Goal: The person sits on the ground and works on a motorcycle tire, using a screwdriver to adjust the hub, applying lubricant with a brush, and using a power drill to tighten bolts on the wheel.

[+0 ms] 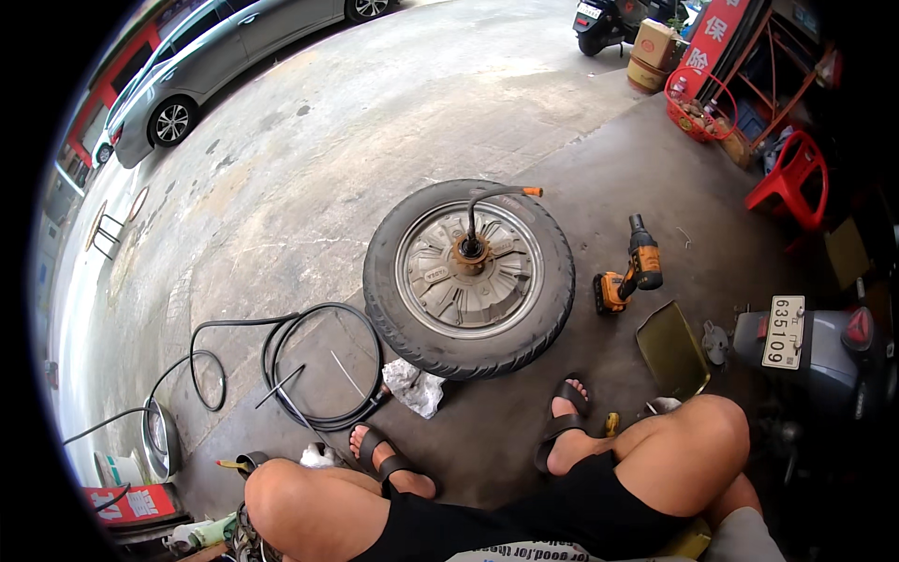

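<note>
Neither of my hands shows in the head view; only my bent knees and sandalled feet come in from below. In front of my feet a scooter wheel [552, 309] with a black tyre and a grey metal hub lies flat on the concrete. A black cable [484, 195] with an orange end rises from the middle of its hub. To the right of the wheel stands an orange and black cordless impact wrench [643, 262]. A crumpled white rag [413, 388] lies against the tyre's near left side.
Black hose [265, 351] lies coiled at left, beside a metal basin [161, 438]. A shallow metal tray [672, 348] and a grey scooter's rear [824, 342] are at right. Farther off are a red plastic chair [796, 178], a red basket [698, 108] and a silver car [215, 56].
</note>
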`<action>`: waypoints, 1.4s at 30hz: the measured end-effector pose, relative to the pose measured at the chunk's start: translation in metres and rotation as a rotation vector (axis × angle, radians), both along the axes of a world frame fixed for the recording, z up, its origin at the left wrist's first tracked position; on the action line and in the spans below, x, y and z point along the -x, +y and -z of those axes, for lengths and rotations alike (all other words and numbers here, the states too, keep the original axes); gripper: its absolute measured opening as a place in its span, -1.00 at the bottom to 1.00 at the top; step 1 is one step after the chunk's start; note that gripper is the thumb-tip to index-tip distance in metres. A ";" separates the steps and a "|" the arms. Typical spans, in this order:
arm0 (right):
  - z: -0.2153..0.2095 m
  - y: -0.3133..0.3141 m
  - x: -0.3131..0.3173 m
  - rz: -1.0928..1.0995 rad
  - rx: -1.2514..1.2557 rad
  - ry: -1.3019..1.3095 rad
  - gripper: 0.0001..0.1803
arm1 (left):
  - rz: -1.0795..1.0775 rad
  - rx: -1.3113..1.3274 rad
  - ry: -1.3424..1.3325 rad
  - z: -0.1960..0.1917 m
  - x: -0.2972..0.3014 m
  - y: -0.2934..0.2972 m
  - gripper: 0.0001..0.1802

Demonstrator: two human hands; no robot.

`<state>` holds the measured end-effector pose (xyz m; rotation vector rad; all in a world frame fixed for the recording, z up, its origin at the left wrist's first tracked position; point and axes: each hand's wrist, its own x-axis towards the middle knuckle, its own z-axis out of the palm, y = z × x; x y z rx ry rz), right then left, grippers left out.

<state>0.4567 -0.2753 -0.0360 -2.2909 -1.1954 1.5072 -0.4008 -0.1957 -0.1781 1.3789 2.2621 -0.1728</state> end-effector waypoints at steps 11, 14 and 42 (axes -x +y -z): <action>-0.064 0.112 0.106 0.083 -0.232 0.621 -0.48 | 0.673 0.171 -0.531 -0.381 -0.290 0.193 -0.61; -0.067 0.114 0.120 0.152 -0.367 0.613 -0.53 | 1.048 0.291 -0.545 -0.327 -0.382 0.172 -0.53; -0.046 0.241 0.013 0.347 -0.435 -0.367 -0.12 | 0.437 -0.270 -0.879 -0.177 -0.637 0.108 -0.33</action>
